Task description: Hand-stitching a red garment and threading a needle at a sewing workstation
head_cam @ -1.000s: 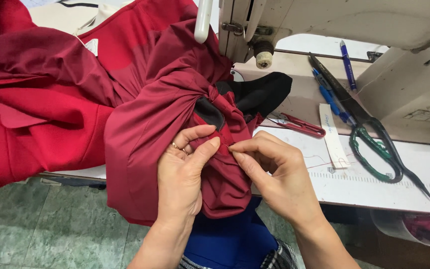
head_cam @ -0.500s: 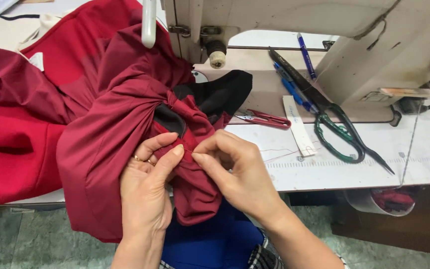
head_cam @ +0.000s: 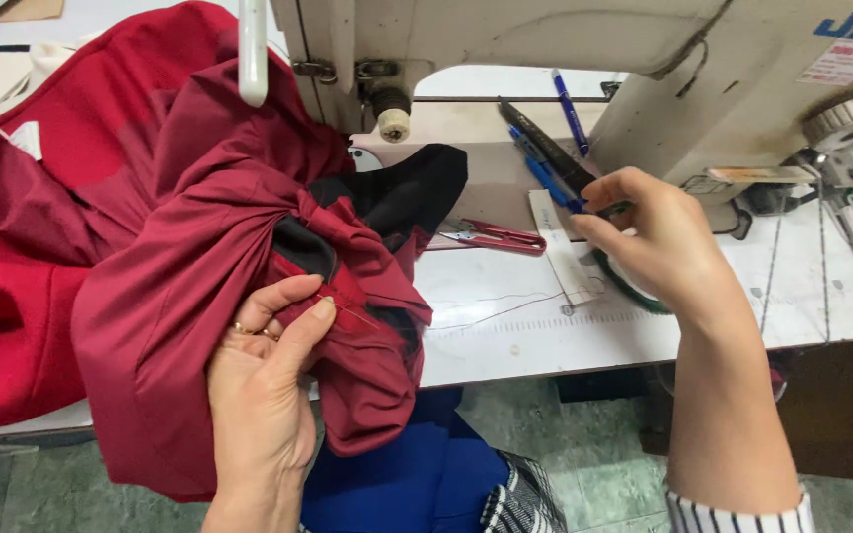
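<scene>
A sewing workshop: industrial sewing machine [head_cam: 584, 59] at 12 o'clock, scissors [head_cam: 555, 158] and red cloth [head_cam: 150, 257] on the counter [head_cam: 505, 326].

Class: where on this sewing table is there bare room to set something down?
Bare white table lies between the red garment and the right hand, below the red thread snips. Under the sewing machine, scissors and pens crowd it.

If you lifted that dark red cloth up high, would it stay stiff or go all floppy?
Probably floppy: the dark red cloth bunches into soft folds where the left hand pinches it and hangs over the table edge. It looks light, since fingers alone hold it. It seems smooth, so it may slide.
</scene>
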